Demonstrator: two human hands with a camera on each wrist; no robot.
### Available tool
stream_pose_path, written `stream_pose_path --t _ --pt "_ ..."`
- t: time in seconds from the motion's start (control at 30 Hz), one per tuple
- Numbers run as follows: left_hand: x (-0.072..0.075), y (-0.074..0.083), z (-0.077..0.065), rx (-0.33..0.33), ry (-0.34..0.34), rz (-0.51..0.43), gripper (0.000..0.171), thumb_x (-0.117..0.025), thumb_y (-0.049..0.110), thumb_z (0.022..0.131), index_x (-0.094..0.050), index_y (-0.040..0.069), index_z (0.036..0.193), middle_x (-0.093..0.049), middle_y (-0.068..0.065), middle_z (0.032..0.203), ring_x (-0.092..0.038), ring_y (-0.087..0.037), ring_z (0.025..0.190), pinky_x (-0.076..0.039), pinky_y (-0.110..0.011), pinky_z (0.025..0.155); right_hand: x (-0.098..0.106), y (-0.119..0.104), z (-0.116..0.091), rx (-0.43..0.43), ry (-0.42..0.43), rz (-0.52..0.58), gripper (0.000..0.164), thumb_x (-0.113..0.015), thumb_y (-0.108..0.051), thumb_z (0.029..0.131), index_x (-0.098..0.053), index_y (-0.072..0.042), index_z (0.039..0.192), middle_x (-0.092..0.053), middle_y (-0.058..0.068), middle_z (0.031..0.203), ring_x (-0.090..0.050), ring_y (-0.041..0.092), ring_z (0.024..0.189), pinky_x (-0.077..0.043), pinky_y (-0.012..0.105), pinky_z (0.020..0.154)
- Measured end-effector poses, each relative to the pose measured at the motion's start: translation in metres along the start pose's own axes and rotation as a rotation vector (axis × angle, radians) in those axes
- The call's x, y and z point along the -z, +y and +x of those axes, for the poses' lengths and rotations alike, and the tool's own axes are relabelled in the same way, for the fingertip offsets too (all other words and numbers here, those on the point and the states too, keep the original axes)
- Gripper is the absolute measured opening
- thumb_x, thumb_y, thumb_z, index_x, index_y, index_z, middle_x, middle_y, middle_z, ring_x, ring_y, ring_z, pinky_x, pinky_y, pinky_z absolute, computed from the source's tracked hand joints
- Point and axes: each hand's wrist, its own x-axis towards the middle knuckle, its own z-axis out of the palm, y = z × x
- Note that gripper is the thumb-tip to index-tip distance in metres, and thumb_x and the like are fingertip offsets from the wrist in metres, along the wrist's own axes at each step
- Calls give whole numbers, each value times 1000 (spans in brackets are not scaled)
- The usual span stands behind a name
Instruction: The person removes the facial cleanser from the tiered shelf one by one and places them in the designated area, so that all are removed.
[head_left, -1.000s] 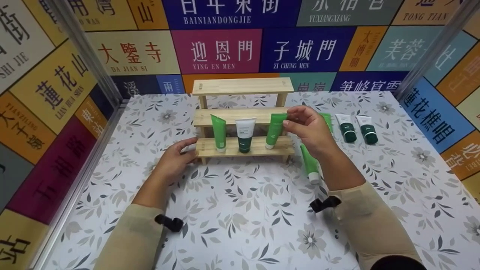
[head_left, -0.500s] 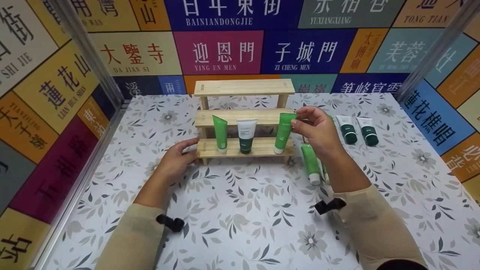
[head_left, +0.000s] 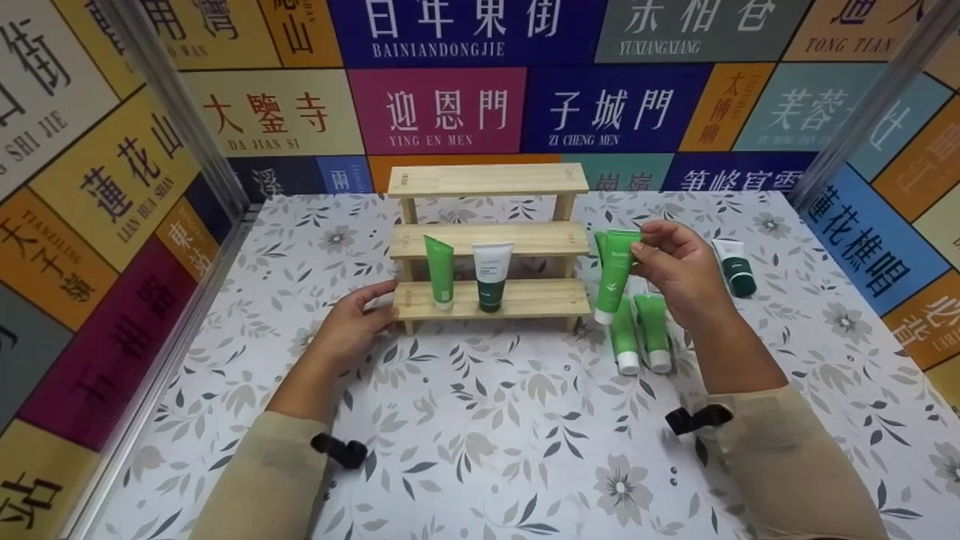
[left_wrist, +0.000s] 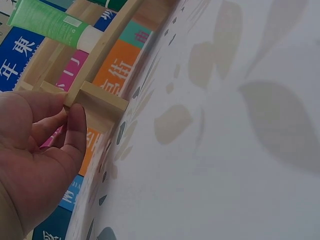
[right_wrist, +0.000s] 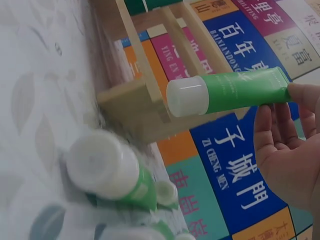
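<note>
My right hand (head_left: pixel 679 266) pinches a green squeeze tube (head_left: pixel 616 274) by its flat end, white cap down, just right of the three-tier wooden shelf (head_left: pixel 487 180). In the right wrist view the held tube (right_wrist: pixel 245 92) hangs apart from the shelf, in the air. With thumb and fingers my left hand (left_wrist: pixel 42 145) grips the left end of the lowest tier. Upon that tier stand a green tube (head_left: pixel 440 271) and, beside it, a white and dark-green tube (head_left: pixel 491 276), both on their caps.
Two green tubes (head_left: pixel 625 341) (head_left: pixel 652 330) lie on the floral tablecloth (head_left: pixel 465 420) below the held one. Part of another green tube shows behind it. Farther right lies a white and dark-green tube (head_left: pixel 735 268). Printed panels (head_left: pixel 435 109) enclose the back and sides.
My right hand has lifted the green tube off the right end of the lowest tier and carried it right, beyond the shelf. The left hand stays on the shelf.
</note>
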Motion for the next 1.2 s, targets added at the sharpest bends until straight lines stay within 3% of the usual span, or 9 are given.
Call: stream_pose_path --t 0.2,0.6,0.9,1.2 --pt "0 -1 0 -4 4 12 53 -61 14 108 -51 14 160 -64 -20 148 -72 -17 112 -57 -33 96 26 0 -6 -22 9 57 29 -76 -6 98 -63 -3 124 -65 1 104 -70 13 89 -63 25 80" --pt "1 -1 1 -3 -2 10 54 -61 15 108 -50 14 160 -64 -19 149 -72 -18 115 -57 -31 98 86 1 -11 -171 44 122 26 -75 -8 99 -70 -12 125 -66 1 108 -72 12 92 -62 25 82" --pt "0 1 -1 53 4 -6 54 -62 17 108 -50 18 160 -61 -14 153 -68 -19 122 -53 -31 98 111 13 -4 -275 113 129 33 -80 -10 96 -72 -16 128 -69 -3 110 -71 12 93 -61 27 83" --pt "0 2 1 70 5 3 53 -62 17 108 -51 19 160 -62 -12 154 -67 -22 128 -53 -33 103 130 31 -4 -392 83 38 26 -78 -13 98 -72 -19 123 -71 -8 107 -69 9 89 -59 26 79"
